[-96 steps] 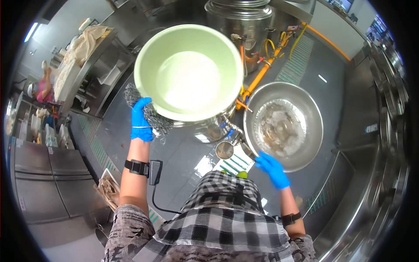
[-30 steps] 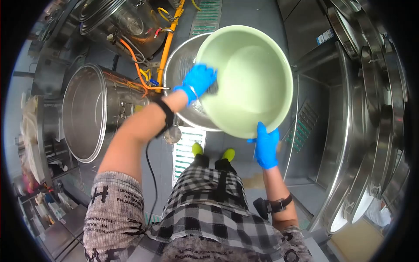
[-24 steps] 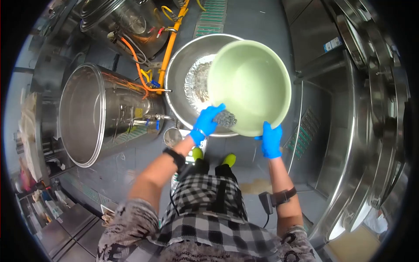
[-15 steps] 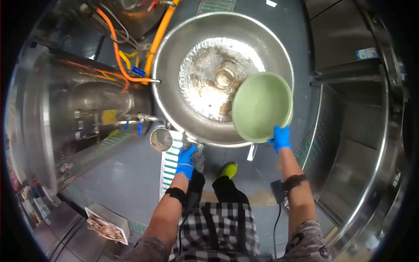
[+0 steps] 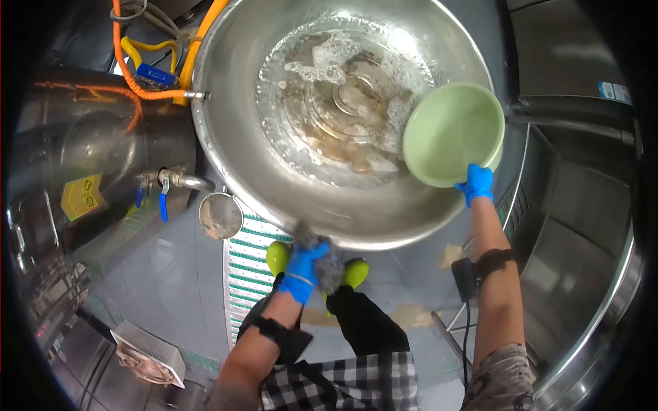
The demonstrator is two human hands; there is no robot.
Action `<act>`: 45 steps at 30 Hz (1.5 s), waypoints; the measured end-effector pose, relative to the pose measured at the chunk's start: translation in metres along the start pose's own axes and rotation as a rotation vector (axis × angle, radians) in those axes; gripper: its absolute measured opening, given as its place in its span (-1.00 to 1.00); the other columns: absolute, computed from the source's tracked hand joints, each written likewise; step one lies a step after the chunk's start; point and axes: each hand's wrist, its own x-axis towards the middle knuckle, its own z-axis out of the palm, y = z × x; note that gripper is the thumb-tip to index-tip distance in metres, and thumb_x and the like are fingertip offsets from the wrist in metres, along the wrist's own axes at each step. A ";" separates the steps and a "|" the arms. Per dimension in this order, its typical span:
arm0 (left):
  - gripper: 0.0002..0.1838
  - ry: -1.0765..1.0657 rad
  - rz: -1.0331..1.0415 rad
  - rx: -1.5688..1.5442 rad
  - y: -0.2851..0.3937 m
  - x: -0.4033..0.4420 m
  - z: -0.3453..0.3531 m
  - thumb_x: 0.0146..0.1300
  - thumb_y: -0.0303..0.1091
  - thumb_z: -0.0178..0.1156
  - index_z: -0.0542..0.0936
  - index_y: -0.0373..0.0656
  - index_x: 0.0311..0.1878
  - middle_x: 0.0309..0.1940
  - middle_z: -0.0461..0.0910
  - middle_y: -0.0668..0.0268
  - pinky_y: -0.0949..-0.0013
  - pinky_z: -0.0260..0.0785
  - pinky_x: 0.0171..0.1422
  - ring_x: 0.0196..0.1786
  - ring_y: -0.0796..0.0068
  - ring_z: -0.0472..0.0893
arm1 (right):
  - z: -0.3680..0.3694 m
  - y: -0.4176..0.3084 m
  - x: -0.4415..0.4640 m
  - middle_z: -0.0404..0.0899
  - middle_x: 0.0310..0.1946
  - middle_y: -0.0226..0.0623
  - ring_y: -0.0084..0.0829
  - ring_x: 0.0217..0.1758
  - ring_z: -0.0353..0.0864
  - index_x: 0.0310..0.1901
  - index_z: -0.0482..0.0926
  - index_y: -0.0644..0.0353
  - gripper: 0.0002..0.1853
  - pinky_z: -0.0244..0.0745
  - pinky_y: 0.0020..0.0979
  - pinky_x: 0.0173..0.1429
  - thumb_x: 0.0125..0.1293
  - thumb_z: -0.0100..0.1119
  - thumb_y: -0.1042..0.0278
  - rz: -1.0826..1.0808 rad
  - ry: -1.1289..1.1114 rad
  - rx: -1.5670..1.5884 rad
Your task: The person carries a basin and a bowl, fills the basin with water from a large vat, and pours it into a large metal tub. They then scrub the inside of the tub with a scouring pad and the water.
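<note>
My right hand, in a blue glove, is closed on the near rim of a pale green basin. The green basin is at the right side inside a wide steel bowl, which holds cloudy water with foam. My left hand, also gloved in blue, grips a grey wire scrubber just outside the bowl's near rim, above my green shoes.
At the left lies a large steel vessel with a valve and orange hose. A small round strainer or pot sits beside the floor drain. A white crate is lower left; steel cabinets stand right.
The green basin has come down from in front of me to the bowl's right side. My left hand has left the basin and moved down with the scrubber. The view has tilted closer over the bowl.
</note>
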 end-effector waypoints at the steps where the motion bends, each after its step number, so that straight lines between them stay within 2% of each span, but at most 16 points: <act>1: -0.75 -0.052 -0.050 -0.011 -0.010 -0.010 0.008 -0.07 -0.53 0.14 0.42 -0.20 -0.24 -0.47 0.47 0.26 0.29 0.42 -0.30 -0.43 0.32 0.51 | -0.001 -0.007 0.006 0.40 -0.22 -0.05 -0.13 -0.35 0.50 -0.10 0.28 0.30 -0.64 0.47 -0.16 -0.57 0.00 -0.10 0.46 0.026 -0.025 0.029; 11: -0.52 -0.320 -0.278 0.126 -0.060 -0.092 0.064 -0.07 -0.57 0.18 0.26 -0.22 -0.05 -0.20 0.41 0.23 0.33 0.35 -0.04 -0.14 0.40 0.44 | 0.043 -0.065 0.073 0.36 -0.10 -0.17 -0.15 -0.17 0.44 0.00 0.28 0.21 -0.61 0.39 0.01 -0.21 0.09 -0.05 0.36 0.080 0.091 0.143; 14: -0.56 -0.259 -0.276 -0.045 -0.063 -0.104 0.062 -0.09 -0.59 0.18 0.29 -0.23 -0.09 -0.25 0.43 0.23 0.31 0.39 -0.10 -0.19 0.37 0.47 | 0.077 -0.019 0.224 0.36 -0.09 -0.23 -0.24 -0.15 0.43 -0.04 0.33 0.21 -0.64 0.46 -0.06 -0.29 0.10 -0.04 0.33 -0.447 -0.136 -1.248; 16: -0.60 -0.371 -0.180 0.246 -0.096 -0.095 0.031 -0.06 -0.58 0.15 0.31 -0.26 -0.10 -0.20 0.42 0.24 0.38 0.36 -0.04 -0.19 0.44 0.44 | 0.127 -0.080 0.117 0.35 -0.05 -0.27 -0.27 -0.11 0.42 0.00 0.31 0.18 -0.55 0.43 0.01 -0.27 0.06 0.06 0.21 -0.384 -0.120 -1.468; 20: -0.64 -0.173 -0.418 -0.120 -0.079 -0.099 0.047 0.03 -0.41 0.07 0.32 -0.27 -0.07 -0.14 0.39 0.18 0.31 0.28 0.04 -0.11 0.37 0.41 | 0.219 -0.126 0.030 0.39 -0.05 -0.30 -0.27 -0.11 0.43 0.02 0.31 0.15 -0.47 0.38 0.07 -0.19 0.02 0.12 0.09 -0.433 -0.145 -1.714; 22: -0.62 -0.119 -0.493 -0.082 -0.067 -0.099 0.053 0.13 -0.23 -0.01 0.33 -0.29 -0.05 -0.08 0.35 0.12 0.26 0.20 0.13 -0.03 0.29 0.36 | 0.250 -0.121 0.031 0.39 -0.12 -0.26 -0.26 -0.15 0.44 -0.01 0.31 0.16 -0.53 0.41 0.02 -0.24 0.01 0.05 0.20 -0.365 -0.156 -1.219; 24: -0.61 -0.194 -0.341 0.074 -0.070 -0.095 0.051 0.14 -0.19 -0.01 0.35 -0.26 -0.05 -0.08 0.37 0.12 0.24 0.19 0.13 -0.01 0.28 0.36 | 0.261 -0.111 0.032 0.40 -0.19 -0.22 -0.25 -0.20 0.45 -0.04 0.30 0.17 -0.58 0.44 -0.04 -0.29 0.00 -0.02 0.31 -0.046 -0.140 -0.048; 25: -0.55 -0.228 -0.341 -0.184 -0.068 -0.093 0.049 -0.10 -0.57 0.19 0.30 -0.26 -0.08 -0.20 0.41 0.29 0.39 0.34 -0.03 -0.12 0.48 0.40 | 0.258 -0.107 0.032 0.40 -0.22 -0.20 -0.24 -0.22 0.45 -0.06 0.30 0.17 -0.60 0.46 -0.07 -0.31 -0.01 -0.05 0.36 0.006 -0.148 0.171; 26: -0.55 -0.230 -0.341 -0.186 -0.066 -0.088 0.049 -0.10 -0.57 0.19 0.30 -0.26 -0.08 -0.20 0.41 0.29 0.39 0.34 -0.03 -0.12 0.48 0.40 | 0.250 -0.102 0.032 0.41 -0.25 -0.18 -0.24 -0.24 0.46 -0.07 0.30 0.17 -0.62 0.47 -0.10 -0.33 -0.01 -0.08 0.42 0.032 -0.168 0.289; 28: -0.53 -0.168 -0.458 -0.485 -0.060 -0.078 0.052 -0.12 -0.56 0.21 0.29 -0.26 -0.08 -0.21 0.41 0.29 0.41 0.36 -0.08 -0.15 0.50 0.42 | 0.224 -0.095 0.023 0.41 -0.32 -0.15 -0.22 -0.29 0.47 -0.10 0.30 0.18 -0.65 0.50 -0.15 -0.38 -0.02 -0.15 0.53 0.003 -0.212 0.344; 29: -0.53 -0.194 -0.277 -0.142 -0.058 -0.075 0.050 -0.12 -0.55 0.22 0.30 -0.25 -0.08 -0.22 0.41 0.29 0.43 0.36 -0.10 -0.17 0.50 0.43 | 0.211 -0.091 0.017 0.41 -0.32 -0.15 -0.22 -0.29 0.47 -0.10 0.30 0.18 -0.65 0.50 -0.15 -0.38 -0.02 -0.15 0.53 -0.001 -0.204 0.336; 30: -0.50 -0.282 -0.121 0.191 -0.072 -0.064 0.032 -0.13 -0.53 0.24 0.30 -0.24 -0.06 -0.22 0.41 0.29 0.43 0.35 -0.10 -0.17 0.51 0.42 | 0.190 -0.083 0.004 0.41 -0.27 -0.14 -0.25 -0.27 0.46 -0.03 0.25 0.19 -0.57 0.49 -0.19 -0.30 -0.04 -0.14 0.54 -0.154 -0.292 0.249; 34: -0.46 -0.230 -0.115 0.257 -0.057 -0.046 0.034 -0.14 -0.54 0.25 0.28 -0.21 -0.03 -0.28 0.41 0.31 0.42 0.36 -0.14 -0.21 0.50 0.44 | 0.124 -0.057 -0.025 0.31 -0.02 -0.05 -0.34 -0.30 0.51 0.21 0.02 -0.17 -0.26 0.44 -0.36 -0.24 -0.08 -0.14 0.62 -0.826 -0.341 -0.200; 36: -0.46 -0.202 -0.087 0.235 -0.048 -0.038 0.039 -0.14 -0.54 0.24 0.28 -0.21 -0.03 -0.30 0.42 0.32 0.43 0.37 -0.16 -0.24 0.50 0.45 | 0.101 -0.061 -0.045 0.18 0.12 -0.13 -0.27 0.02 0.37 0.23 -0.04 -0.11 -0.20 0.37 -0.50 -0.13 -0.13 -0.22 0.74 -1.181 -0.272 -0.294; 39: -0.55 -0.160 -0.042 0.309 -0.047 -0.009 0.027 -0.12 -0.56 0.21 0.33 -0.21 -0.09 -0.35 0.43 0.35 0.43 0.38 -0.19 -0.29 0.47 0.47 | 0.073 -0.061 -0.048 0.02 0.21 -0.25 -0.26 0.24 0.07 0.22 -0.02 -0.06 -0.22 0.24 -0.50 0.04 -0.10 -0.25 0.79 -1.250 -0.179 -0.355; 45: -0.71 -0.158 -0.112 0.310 -0.030 0.045 0.022 -0.11 -0.58 0.18 0.41 -0.22 -0.24 -0.42 0.47 0.30 0.37 0.42 -0.26 -0.38 0.41 0.51 | 0.001 -0.045 -0.036 -0.08 0.25 -0.28 -0.29 0.29 -0.06 0.21 0.01 0.12 -0.32 -0.08 -0.45 0.26 -0.01 -0.18 0.74 -1.295 0.066 -0.394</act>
